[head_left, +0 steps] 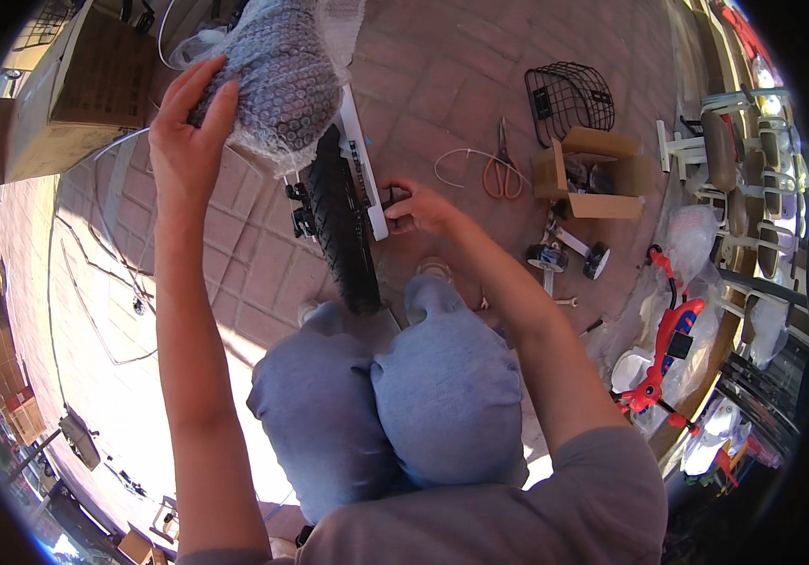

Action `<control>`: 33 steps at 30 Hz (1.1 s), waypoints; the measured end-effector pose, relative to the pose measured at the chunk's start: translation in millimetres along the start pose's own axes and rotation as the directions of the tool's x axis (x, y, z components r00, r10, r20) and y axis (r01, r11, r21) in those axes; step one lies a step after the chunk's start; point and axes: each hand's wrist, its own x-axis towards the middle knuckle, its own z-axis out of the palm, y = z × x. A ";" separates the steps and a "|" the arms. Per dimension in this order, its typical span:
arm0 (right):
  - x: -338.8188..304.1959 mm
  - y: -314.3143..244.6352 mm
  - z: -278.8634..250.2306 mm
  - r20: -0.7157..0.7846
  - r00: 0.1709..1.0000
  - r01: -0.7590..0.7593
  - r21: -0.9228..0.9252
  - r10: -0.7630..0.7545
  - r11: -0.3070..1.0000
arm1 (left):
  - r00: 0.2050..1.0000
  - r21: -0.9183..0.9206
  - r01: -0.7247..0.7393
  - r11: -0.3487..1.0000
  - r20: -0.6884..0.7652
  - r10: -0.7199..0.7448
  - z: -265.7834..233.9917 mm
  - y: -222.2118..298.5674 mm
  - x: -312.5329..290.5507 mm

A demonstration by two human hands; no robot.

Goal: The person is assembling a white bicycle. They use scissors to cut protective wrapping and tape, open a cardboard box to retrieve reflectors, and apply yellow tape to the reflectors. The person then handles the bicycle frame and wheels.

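A bicycle stands upright between my feet, its black rear tyre (343, 221) toward me and a white chain guard (363, 165) along its right side. Above the wheel, bubble wrap covers a bulky bundle (282, 80), which hides the part inside. My left hand (192, 127) grips the left side of this bundle, with thumb and fingers pressed into the wrap. Down beside the lower end of the chain guard is my right hand (416, 207), its fingers curled and pinching. Something small and dark shows between them, too little to name.
Orange-handled scissors (500, 174), a black wire basket (571, 99) and an open cardboard box (602, 174) lie to the right. Training wheels (569, 254) and a wrench (566, 301) are nearer. A red bicycle frame (663, 348) lies farther right. A large carton (75, 85) stands far left.
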 end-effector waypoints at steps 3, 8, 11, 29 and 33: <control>1.6 9.9 2.4 -0.071 0.996 0.050 0.008 -0.049 0.999 | 0.965 0.368 0.140 0.919 0.159 -0.210 -15.9 21.4 24.2; 2.3 6.4 23.7 -0.220 0.973 0.035 -0.145 -0.067 0.989 | 0.975 0.594 -0.030 0.804 0.194 -0.107 12.3 27.6 31.6; 3.9 4.5 33.9 -0.297 0.950 0.013 -0.266 -0.094 0.964 | 0.972 0.585 0.009 0.811 0.187 -0.145 7.0 20.3 31.6; 4.3 7.4 25.2 -0.163 0.980 0.046 -0.389 -0.118 0.920 | 0.974 0.615 0.006 0.789 0.174 -0.143 4.8 17.5 22.6; -3.8 7.8 17.2 -0.116 0.993 0.026 0.070 -0.018 0.997 | 0.975 0.609 0.008 0.793 0.170 -0.141 4.6 18.3 23.9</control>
